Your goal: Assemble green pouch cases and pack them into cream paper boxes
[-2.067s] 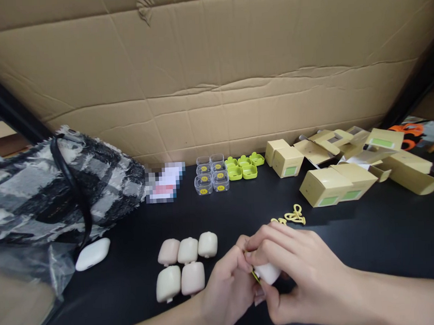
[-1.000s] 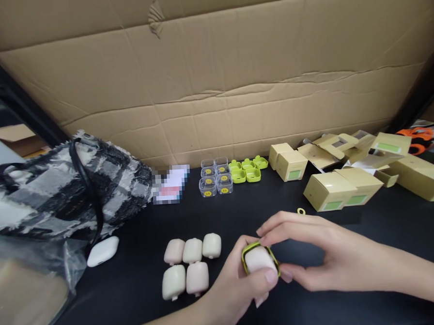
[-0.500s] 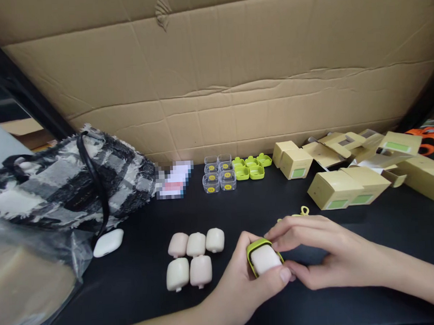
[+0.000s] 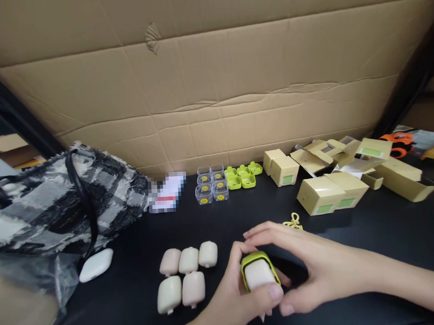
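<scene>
A: Status: we have the cream case (image 4: 258,274) in its lime-green cover (image 4: 248,261), lower centre of the frame. Left hand (image 4: 238,297) is clamped on it, thumb across the near edge. Right hand (image 4: 310,266) cups it from the right, fingers curled over the top, thumb underneath.

B: So which step?

A: We read it as seating the cover on the case. Green rim shows at the far and left edges; we can't tell if the near corner is in. Next move likely calls for even pressure round the rim while the left hand keeps the case from twisting.

B: Containers?

A: Clear small boxes (image 4: 211,184), centre of frame against the cardboard wall (image 4: 213,95), each with a yellow dot inside. Lime trays (image 4: 242,176) right of them, contents unclear. Tan cartons (image 4: 331,190) upper right: some shut, some with flaps open, insides not visible.

B: Anything else?

A: Five bare cream cases (image 4: 186,275) left of our hands, a yellow loop (image 4: 293,221) just beyond the right hand, a white case (image 4: 96,265) by the plaid bag (image 4: 59,200) at left.
</scene>
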Tool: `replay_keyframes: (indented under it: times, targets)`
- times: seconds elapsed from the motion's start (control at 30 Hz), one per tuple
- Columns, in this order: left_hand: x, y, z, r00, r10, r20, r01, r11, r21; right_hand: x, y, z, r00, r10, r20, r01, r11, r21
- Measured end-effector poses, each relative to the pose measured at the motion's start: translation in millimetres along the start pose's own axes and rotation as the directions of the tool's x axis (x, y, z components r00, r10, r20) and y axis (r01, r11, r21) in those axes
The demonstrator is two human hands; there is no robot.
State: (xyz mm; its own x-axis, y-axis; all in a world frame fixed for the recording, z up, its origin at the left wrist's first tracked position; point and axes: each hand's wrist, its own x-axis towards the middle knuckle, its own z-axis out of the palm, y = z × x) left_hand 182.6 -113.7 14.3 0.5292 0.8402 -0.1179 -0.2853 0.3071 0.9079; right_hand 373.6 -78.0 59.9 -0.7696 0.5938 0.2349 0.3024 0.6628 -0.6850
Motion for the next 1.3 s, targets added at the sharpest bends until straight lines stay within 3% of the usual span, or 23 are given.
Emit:
replay_keyframes:
  times: [0.1, 0.17, 0.23, 0.33, 0.4, 0.47, 0.53, 0.63, 0.73, 0.83, 0.97, 1.1, 1.3]
  targets:
    - [2.7, 4.1, 1.5, 0.995, -0.027, -0.099, 0.02, 0.998, -0.066, 3.3, 8.0, -25.2, 0.978, 0.018, -0.206, -0.039, 0.994, -0.098]
    - [4.0, 7.4, 2.6, 0.985, -0.075, -0.155, 0.06, 0.993, -0.101, 5.5, 19.5, -50.8, 0.907, 0.007, -0.422, -0.112, 0.968, -0.225]
    - [4.8, 10.7, 3.6, 0.977, -0.126, -0.173, 0.106, 0.987, -0.12, 5.0, 35.3, -80.8, 0.807, 0.04, -0.589, -0.273, 0.91, -0.313]
    - [5.0, 14.3, 4.9, 0.971, -0.157, -0.178, 0.131, 0.98, -0.149, -2.0, 60.4, -123.4, 0.704, 0.088, -0.704, -0.439, 0.833, -0.335]
    - [4.8, 14.2, 5.1, 0.972, -0.159, -0.174, 0.129, 0.976, -0.175, -6.5, 71.9, -141.8, 0.676, 0.106, -0.73, -0.507, 0.785, -0.356]
    - [4.7, 11.3, 3.7, 0.977, -0.147, -0.153, 0.116, 0.974, -0.196, -4.8, 75.1, -146.7, 0.693, 0.103, -0.714, -0.513, 0.766, -0.387]
    - [5.0, 6.3, 1.0, 0.987, -0.112, -0.116, 0.086, 0.974, -0.211, 6.7, 69.5, -137.3, 0.755, 0.073, -0.651, -0.451, 0.778, -0.436]
    - [5.6, 0.1, -3.2, 0.996, -0.058, -0.069, 0.041, 0.972, -0.232, 40.2, 52.0, -103.0, 0.888, -0.004, -0.46, -0.272, 0.802, -0.532]
    - [5.0, -0.1, -3.8, 0.996, -0.053, -0.067, 0.036, 0.969, -0.244, 79.4, 40.2, -61.7, 0.962, -0.05, -0.267, -0.127, 0.786, -0.605]
    - [3.3, 2.4, -1.4, 0.996, -0.055, -0.064, 0.038, 0.97, -0.24, 108.2, 42.5, -31.2, 0.984, -0.049, -0.17, -0.075, 0.753, -0.653]
    - [1.0, 2.6, 1.1, 0.998, -0.041, -0.051, 0.029, 0.976, -0.215, 115.0, 47.0, -16.0, 0.991, -0.047, -0.128, -0.054, 0.728, -0.684]
    - [-1.3, 6.2, 4.5, 1.0, 0.014, -0.018, -0.017, 0.98, -0.198, 87.6, 34.0, -14.0, 0.993, -0.079, -0.085, 0.001, 0.736, -0.677]
    - [-12.2, 28.6, 6.5, 0.977, 0.215, -0.015, -0.215, 0.972, -0.092, 34.4, 9.6, -5.4, 0.996, -0.077, -0.04, 0.033, 0.763, -0.645]
